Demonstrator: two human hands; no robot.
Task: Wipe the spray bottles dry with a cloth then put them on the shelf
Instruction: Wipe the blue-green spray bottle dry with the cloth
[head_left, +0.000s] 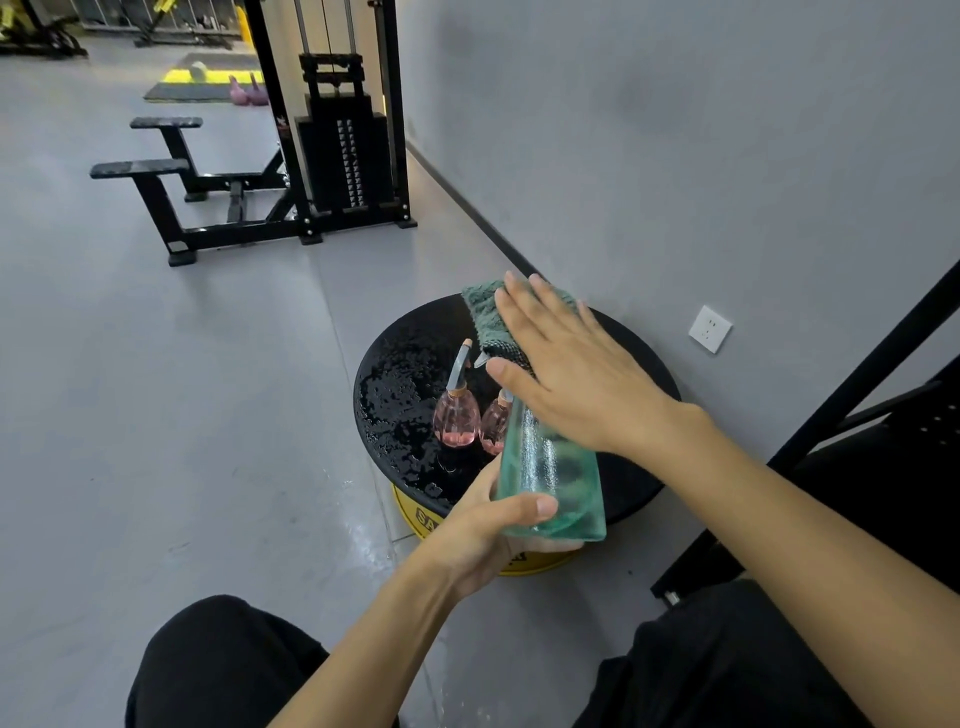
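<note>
Left arm: on my feed it is bare, entering from bottom centre, forearm angled up and to the right, wrist straight.
Left hand (488, 525): wrapped round the base of the green spray bottle (550, 478), thumb laid across its near face, fingers hidden behind.
Right arm: bare, entering from the lower right, forearm reaching up and left above the left hand.
Right hand (571, 374): palm down, fingers straight, thumb spread, lying flat on the cloth (485, 317) at the bottle's upper end.
</note>
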